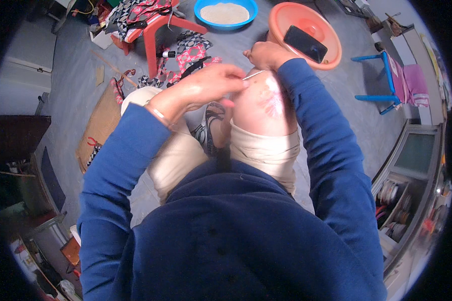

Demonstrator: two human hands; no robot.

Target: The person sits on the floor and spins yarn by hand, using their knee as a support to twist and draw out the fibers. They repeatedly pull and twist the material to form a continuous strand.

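Note:
A thin white cord (254,75) stretches over the bare right knee (263,98), between my two hands. Its left end meets the fingertips of my left hand (207,84), which are drawn together above the gap between the legs. My right hand (265,54) is curled at the far side of the knee, by the cord's other end; its grip is partly hidden. The right trouser leg (265,150) is rolled up above the knee. Beyond my right hand, a black phone (306,43) lies on an orange plastic basin or lid (333,37).
A blue basin (226,23) of pale grains stands ahead. Left of it, a red plastic stool (150,49) bears patterned fabric (139,13), with more pieces on the floor. Cardboard (94,124) with red-handled pliers (94,142) lies left. A blue chair (388,79) stands right.

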